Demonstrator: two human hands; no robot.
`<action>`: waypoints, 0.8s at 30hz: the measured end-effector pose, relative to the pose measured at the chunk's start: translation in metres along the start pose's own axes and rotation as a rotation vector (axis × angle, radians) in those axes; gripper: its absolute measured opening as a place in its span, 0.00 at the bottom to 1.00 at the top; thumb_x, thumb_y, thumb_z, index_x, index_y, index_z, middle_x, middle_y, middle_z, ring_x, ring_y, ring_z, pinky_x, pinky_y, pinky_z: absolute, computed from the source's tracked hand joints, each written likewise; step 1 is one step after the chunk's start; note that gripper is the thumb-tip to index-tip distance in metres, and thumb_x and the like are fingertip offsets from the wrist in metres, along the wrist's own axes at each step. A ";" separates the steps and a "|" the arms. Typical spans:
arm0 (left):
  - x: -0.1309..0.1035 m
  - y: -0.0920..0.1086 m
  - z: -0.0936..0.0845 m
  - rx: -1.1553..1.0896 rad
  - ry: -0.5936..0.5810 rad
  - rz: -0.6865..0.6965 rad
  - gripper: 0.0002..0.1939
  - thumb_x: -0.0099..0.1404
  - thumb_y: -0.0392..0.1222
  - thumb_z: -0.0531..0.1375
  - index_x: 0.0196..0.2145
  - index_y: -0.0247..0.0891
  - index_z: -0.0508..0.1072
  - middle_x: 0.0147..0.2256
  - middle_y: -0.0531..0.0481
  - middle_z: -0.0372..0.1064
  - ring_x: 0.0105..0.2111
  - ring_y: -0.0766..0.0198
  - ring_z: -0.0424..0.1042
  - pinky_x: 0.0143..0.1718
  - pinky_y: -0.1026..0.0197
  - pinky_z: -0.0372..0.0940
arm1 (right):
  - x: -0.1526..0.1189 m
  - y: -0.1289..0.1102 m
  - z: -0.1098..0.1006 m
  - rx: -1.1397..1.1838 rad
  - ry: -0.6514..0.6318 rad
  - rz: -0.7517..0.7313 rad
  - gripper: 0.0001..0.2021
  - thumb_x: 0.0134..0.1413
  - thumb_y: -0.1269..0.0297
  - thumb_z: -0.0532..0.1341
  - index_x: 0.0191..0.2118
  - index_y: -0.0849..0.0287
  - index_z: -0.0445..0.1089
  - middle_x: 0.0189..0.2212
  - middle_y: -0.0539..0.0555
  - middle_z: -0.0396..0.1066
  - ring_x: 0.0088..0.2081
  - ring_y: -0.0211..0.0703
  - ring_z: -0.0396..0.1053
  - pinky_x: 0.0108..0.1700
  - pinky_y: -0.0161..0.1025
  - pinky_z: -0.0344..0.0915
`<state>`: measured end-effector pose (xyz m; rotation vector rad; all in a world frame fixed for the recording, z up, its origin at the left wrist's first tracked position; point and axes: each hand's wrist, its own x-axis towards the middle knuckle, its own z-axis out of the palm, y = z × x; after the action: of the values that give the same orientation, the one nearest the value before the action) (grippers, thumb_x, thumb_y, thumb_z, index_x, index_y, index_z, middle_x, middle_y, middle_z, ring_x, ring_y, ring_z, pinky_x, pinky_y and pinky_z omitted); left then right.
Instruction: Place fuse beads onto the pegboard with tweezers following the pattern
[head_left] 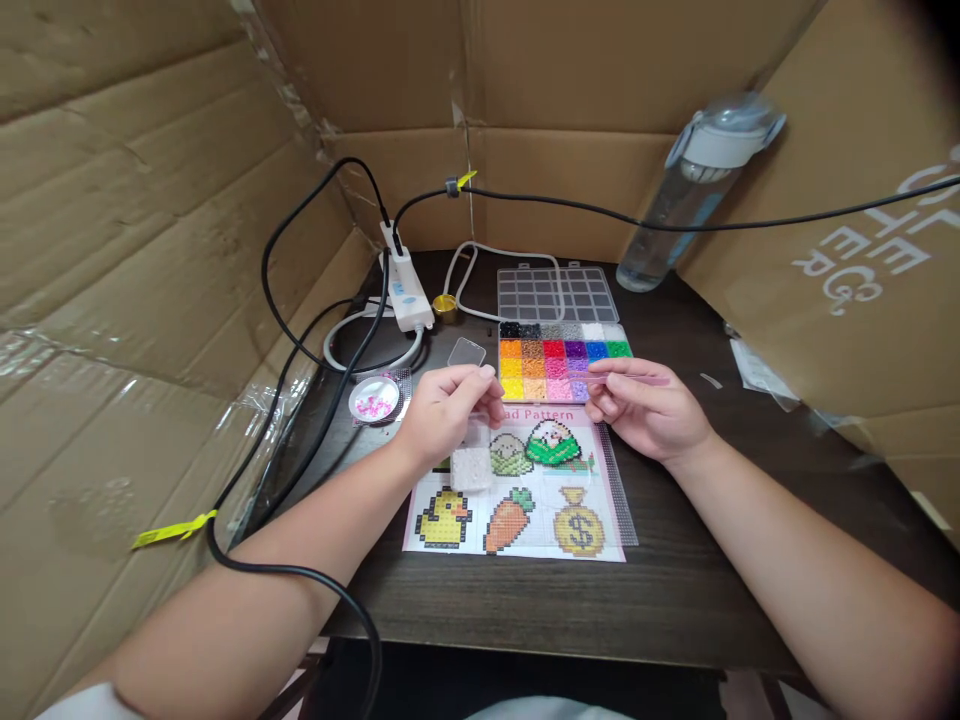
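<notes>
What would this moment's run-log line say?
left hand: at small clear box, grip unclear | right hand: holding thin pinkish tool | bead case: open | pattern sheet: below hands

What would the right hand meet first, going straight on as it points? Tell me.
Most likely the bead box, just beyond the right hand's fingertips; height is unclear, so it may pass above.

Pictured almost level: slim, translucent pink plastic tweezers (639, 379), tips pointing left across colour-sorted small beads (555, 366) in a clear plastic compartmented case (543, 402), its clear gridded lid (525, 290) spread open flat behind. Seen nearer the camera, left of the tweezers: a small, clear plastic box (471, 468), partly hidden, with pale contents.
</notes>
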<state>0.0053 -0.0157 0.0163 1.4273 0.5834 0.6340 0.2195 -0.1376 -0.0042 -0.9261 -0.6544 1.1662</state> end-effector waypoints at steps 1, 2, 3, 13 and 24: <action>0.000 0.000 0.000 -0.004 0.001 0.001 0.17 0.64 0.50 0.59 0.25 0.33 0.72 0.21 0.49 0.71 0.21 0.67 0.71 0.24 0.64 0.67 | 0.000 0.001 0.000 -0.003 -0.012 0.000 0.11 0.42 0.66 0.72 0.36 0.57 0.80 0.19 0.49 0.70 0.21 0.34 0.63 0.28 0.38 0.66; 0.000 0.000 0.000 -0.007 0.003 0.001 0.17 0.64 0.50 0.59 0.25 0.33 0.72 0.21 0.49 0.71 0.21 0.67 0.71 0.24 0.64 0.67 | 0.000 0.001 0.000 -0.008 -0.022 -0.001 0.11 0.42 0.66 0.72 0.36 0.56 0.80 0.19 0.49 0.71 0.21 0.34 0.62 0.27 0.38 0.66; 0.000 0.000 0.000 -0.006 0.005 -0.001 0.17 0.64 0.50 0.59 0.25 0.33 0.72 0.21 0.49 0.71 0.21 0.67 0.71 0.25 0.64 0.67 | 0.000 0.001 0.000 -0.013 -0.031 -0.004 0.11 0.42 0.65 0.72 0.36 0.55 0.80 0.21 0.50 0.72 0.21 0.33 0.62 0.27 0.39 0.66; 0.001 -0.002 0.000 0.002 0.019 -0.001 0.17 0.63 0.51 0.60 0.25 0.33 0.73 0.21 0.48 0.71 0.21 0.67 0.71 0.25 0.64 0.67 | 0.000 0.005 -0.005 -0.209 -0.027 -0.100 0.11 0.45 0.61 0.72 0.37 0.57 0.80 0.29 0.52 0.75 0.25 0.37 0.69 0.31 0.40 0.69; -0.001 -0.002 0.001 0.027 0.004 -0.012 0.17 0.65 0.50 0.58 0.26 0.35 0.72 0.22 0.49 0.71 0.22 0.67 0.71 0.25 0.63 0.68 | -0.007 0.001 0.000 -0.805 0.096 -0.365 0.05 0.54 0.64 0.67 0.38 0.50 0.80 0.38 0.50 0.80 0.41 0.45 0.76 0.48 0.44 0.72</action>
<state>0.0055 -0.0166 0.0143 1.4468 0.6052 0.6210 0.2171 -0.1441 -0.0051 -1.4434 -1.1946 0.5083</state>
